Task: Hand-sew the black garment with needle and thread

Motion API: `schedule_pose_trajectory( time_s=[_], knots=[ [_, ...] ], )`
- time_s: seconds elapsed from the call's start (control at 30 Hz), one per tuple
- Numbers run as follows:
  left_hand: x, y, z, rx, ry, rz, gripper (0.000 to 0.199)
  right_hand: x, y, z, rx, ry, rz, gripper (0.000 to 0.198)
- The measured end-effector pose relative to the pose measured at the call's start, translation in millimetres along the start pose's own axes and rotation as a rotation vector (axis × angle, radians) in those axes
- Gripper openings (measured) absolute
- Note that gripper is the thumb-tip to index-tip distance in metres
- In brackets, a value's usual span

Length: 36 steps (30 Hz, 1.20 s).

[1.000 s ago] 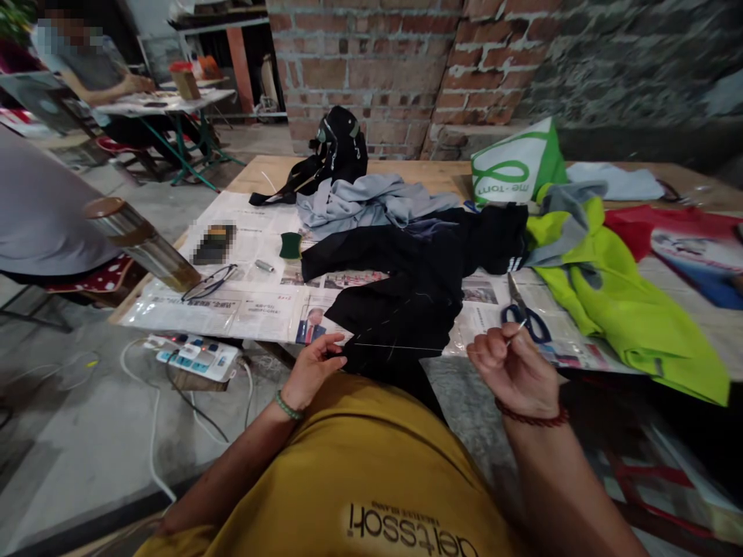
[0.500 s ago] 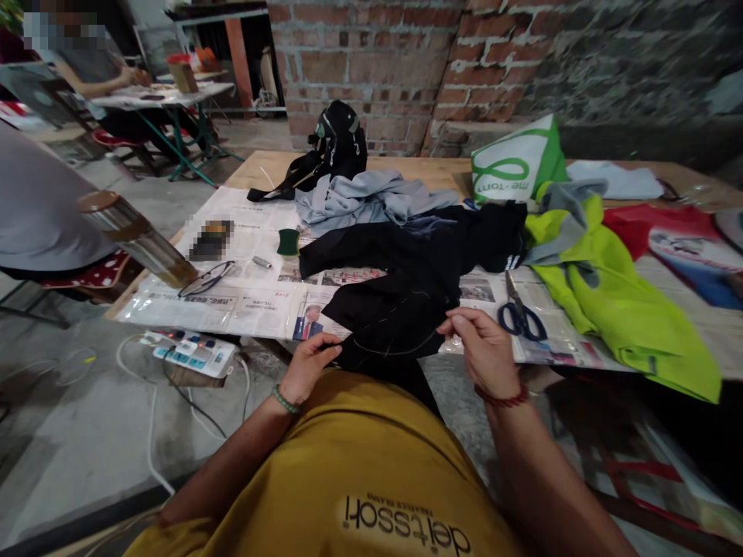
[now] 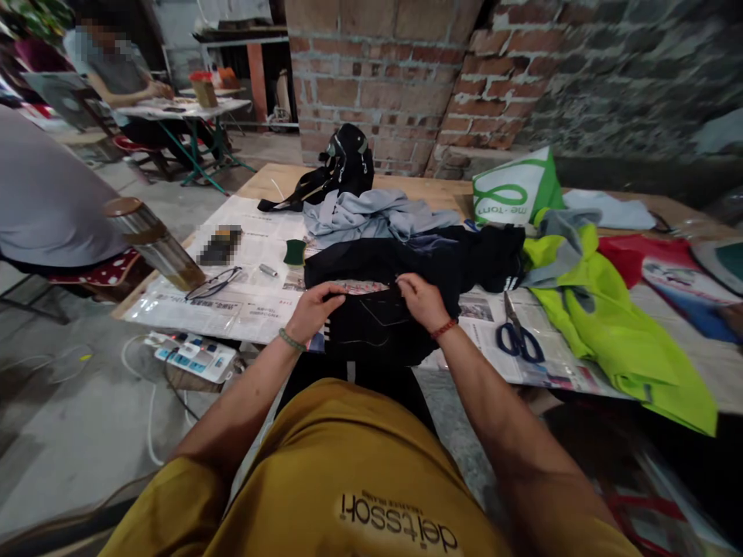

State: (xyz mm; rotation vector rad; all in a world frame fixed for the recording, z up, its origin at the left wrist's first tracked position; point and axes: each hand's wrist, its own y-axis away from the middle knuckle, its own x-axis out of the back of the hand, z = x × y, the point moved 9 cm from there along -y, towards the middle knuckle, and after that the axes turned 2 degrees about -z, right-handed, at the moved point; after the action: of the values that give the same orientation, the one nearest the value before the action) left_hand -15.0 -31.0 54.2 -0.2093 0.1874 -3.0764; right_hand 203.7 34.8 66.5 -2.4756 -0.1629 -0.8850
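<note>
Had room over newspaper (image 3: 258, 305) between eyeglasses (image 3: 220, 281) and left hand (image 3: 313, 311); met scissors (image 3: 518, 342), then lime garment (image 3: 630, 333), right of the black cloth (image 3: 371, 325).

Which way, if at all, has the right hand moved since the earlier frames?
Yes: the right hand has moved left and away from the body, judged against the scissors; it is now at the black cloth.

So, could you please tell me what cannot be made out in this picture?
Head view: what the right hand has between its fingertips; too small against the black cloth.
Head view: details of the dark item near the metal flask; covered by pixelation.
Head view: small print on the newspaper; too small and blurred.
Head view: the full shape of the grey-and-green item; cut off by the right edge.
</note>
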Motion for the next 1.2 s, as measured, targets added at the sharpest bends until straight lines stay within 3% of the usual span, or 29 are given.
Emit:
schedule_pose_trajectory(
  time_s=[0.1,0.2,0.33,0.43,0.57,0.67,0.77,0.83,1.0,1.1,1.2],
  knots=[
    [-10.0,-31.5,28.6,-0.135,-0.138,0.006,0.017,60.0,-6.6,0.8,-0.024,0.077,0.312,0.025],
    [-26.4,-50.7,57.4,-0.27,-0.203,0.026,0.025,109.4,-9.7,-16.9,0.042,0.192,0.518,0.03],
    [-43.3,-50.5,63.2,-0.351,-0.201,0.057,0.028,132.9,-2.1,-22.8,0.084,0.286,0.629,0.034],
    [-56.0,-39.6,29.3,-0.27,-0.185,-0.01,0.022,114.0,12.4,0.2,0.068,0.28,0.569,0.032],
    [-64.3,-21.5,-30.1,-0.025,-0.094,-0.075,0.015,73.9,31.5,40.5,-0.008,0.215,0.428,0.028],
    [-65.2,-11.8,-53.7,0.109,0.005,-0.069,0.019,70.3,39.0,46.9,-0.082,0.134,0.444,0.027],
    [-64.9,-9.6,-59.3,0.127,0.094,-0.058,0.022,89.6,45.5,12.7,-0.044,0.135,0.559,0.025],
    [-64.1,-10.5,-61.2,0.115,0.124,-0.05,0.022,93.6,48.6,-18.2,-0.008,0.126,0.533,0.023],
    [-61.3,-11.7,-66.8,0.091,0.135,-0.023,0.021,32.0,63.8,-62.2,0.023,-0.08,0.073,0.023],
    [-61.4,-10.2,-65.7,0.084,0.147,-0.031,0.022,-11.8,81.6,-55.6,-0.02,-0.071,-0.085,0.022],
    [-62.2,-8.0,-60.8,0.077,0.119,-0.05,0.022,-37.6,91.6,-40.2,-0.053,0.007,-0.143,0.021]
  ],
)
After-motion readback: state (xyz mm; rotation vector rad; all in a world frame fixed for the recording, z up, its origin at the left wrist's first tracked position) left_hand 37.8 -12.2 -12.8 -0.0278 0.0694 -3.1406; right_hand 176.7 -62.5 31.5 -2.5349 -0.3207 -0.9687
